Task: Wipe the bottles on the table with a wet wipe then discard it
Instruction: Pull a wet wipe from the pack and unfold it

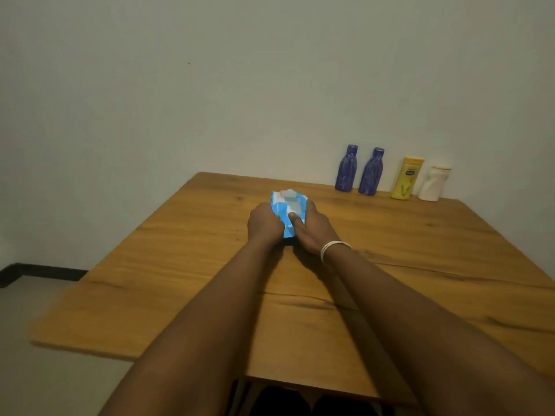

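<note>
A blue wet-wipe pack point(287, 207) lies mid-table, held from both sides. My left hand point(264, 222) grips its left edge. My right hand point(312, 228) grips its right side, thumb pressed on the pack's top near the flap. Several bottles stand in a row at the table's far right against the wall: two blue bottles point(347, 169) point(371, 172), a yellow bottle point(407, 178) and a white bottle point(434, 184). No loose wipe is visible.
The wooden table point(180, 280) stretches left and toward me. Its left edge drops to a grey floor point(36, 370), and a plain wall backs the table. A white bangle point(332, 249) circles my right wrist.
</note>
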